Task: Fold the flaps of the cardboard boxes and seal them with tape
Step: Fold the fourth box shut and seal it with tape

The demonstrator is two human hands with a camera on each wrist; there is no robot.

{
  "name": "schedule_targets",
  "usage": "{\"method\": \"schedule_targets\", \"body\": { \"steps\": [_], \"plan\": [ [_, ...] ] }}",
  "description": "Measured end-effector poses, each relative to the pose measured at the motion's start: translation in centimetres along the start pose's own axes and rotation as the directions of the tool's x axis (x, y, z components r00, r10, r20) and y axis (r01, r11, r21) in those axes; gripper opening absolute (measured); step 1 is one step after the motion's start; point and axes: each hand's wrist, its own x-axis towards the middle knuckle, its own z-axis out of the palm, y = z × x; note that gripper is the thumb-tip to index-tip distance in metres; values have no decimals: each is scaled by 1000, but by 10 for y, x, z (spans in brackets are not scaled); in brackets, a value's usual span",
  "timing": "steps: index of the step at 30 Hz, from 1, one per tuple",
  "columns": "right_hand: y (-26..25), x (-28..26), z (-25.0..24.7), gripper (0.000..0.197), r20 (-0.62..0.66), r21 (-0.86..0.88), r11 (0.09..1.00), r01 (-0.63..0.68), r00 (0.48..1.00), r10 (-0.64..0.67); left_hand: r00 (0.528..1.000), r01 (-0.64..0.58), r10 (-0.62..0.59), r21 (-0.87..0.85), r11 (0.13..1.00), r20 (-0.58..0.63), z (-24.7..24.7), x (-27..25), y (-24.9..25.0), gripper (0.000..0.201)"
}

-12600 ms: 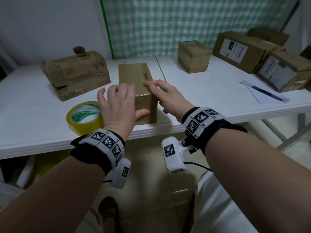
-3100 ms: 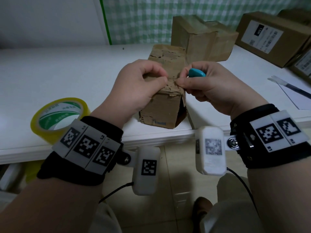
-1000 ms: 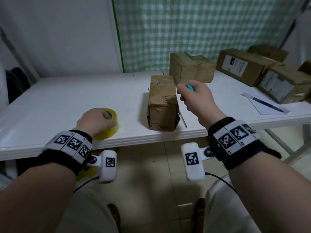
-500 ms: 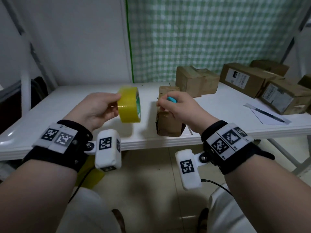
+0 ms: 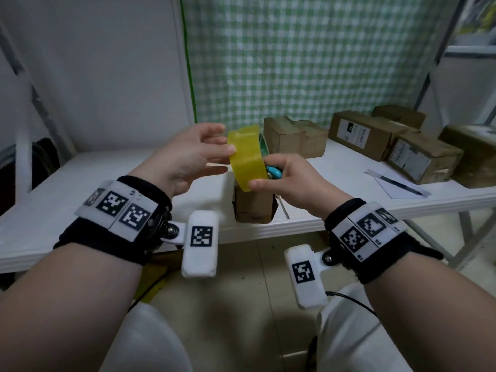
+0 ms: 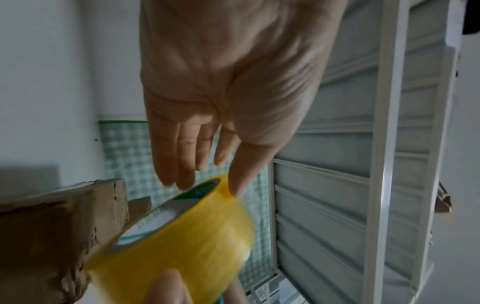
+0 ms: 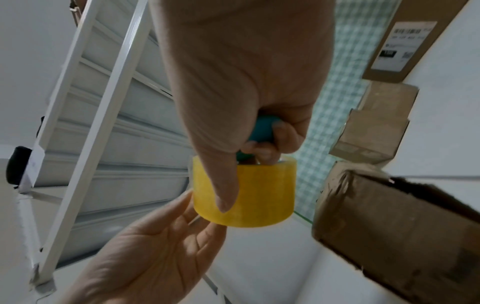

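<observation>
The yellow tape roll (image 5: 245, 157) hangs in the air above a worn small cardboard box (image 5: 253, 205) that stands at the white table's front edge (image 5: 268, 229). My right hand (image 5: 284, 181) grips the roll (image 7: 244, 191), thumb on its outer face and fingers through the core, with a small teal tool (image 7: 259, 131) tucked in the same hand. My left hand (image 5: 214, 154) is beside the roll with its fingers straight, and only the thumb tip touches the roll (image 6: 182, 246). The box's near end (image 7: 389, 226) looks ragged.
Several more cardboard boxes stand at the back right, one pair (image 5: 292, 138) just behind the roll and labelled ones (image 5: 367, 134) further right. A sheet of paper with a pen (image 5: 397, 181) lies near the right front edge. A green checked curtain hangs behind.
Half a second ago my left hand held the roll up. Now the right hand grips it above the box and the left hand has opened, touching it only with the thumb.
</observation>
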Motion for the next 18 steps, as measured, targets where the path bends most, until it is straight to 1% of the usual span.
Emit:
{"method": "schedule_targets", "body": {
  "steps": [1, 2, 4, 7, 10, 12, 15, 18],
  "plan": [
    [1, -2, -4, 22, -2, -11, 1000, -5, 1000, 5, 999, -29, 28, 48, 998, 15, 4, 1, 2, 41],
    [1, -4, -8, 21, -5, -18, 1000, -10, 1000, 10, 998, -55, 52, 83, 995, 32, 9, 3, 4, 39],
    [3, -7, -15, 19, -11, -13, 1000, -26, 1000, 26, 993, -116, 112, 145, 983, 37, 17, 6, 6, 27],
    [6, -11, -24, 18, -25, -36, 998, -42, 999, 41, 974, -218, 227, 217, 952, -19, 28, 10, 7, 18],
    [9, -14, -30, 15, -33, -45, 998, -49, 998, 48, 948, -287, 313, 264, 921, -63, 35, 16, 4, 16],
    [11, -15, -33, 13, -34, -44, 997, -57, 998, 55, 947, -293, 317, 275, 916, -48, 40, 20, 0, 17],
    [14, -17, -38, 13, -49, -55, 995, -81, 996, 78, 962, -264, 274, 274, 925, 3, 45, 27, -4, 16],
    [17, -19, -42, 10, -69, -66, 994, -90, 994, 85, 972, -229, 232, 257, 939, 19, 49, 36, -11, 16]
  ]
}}
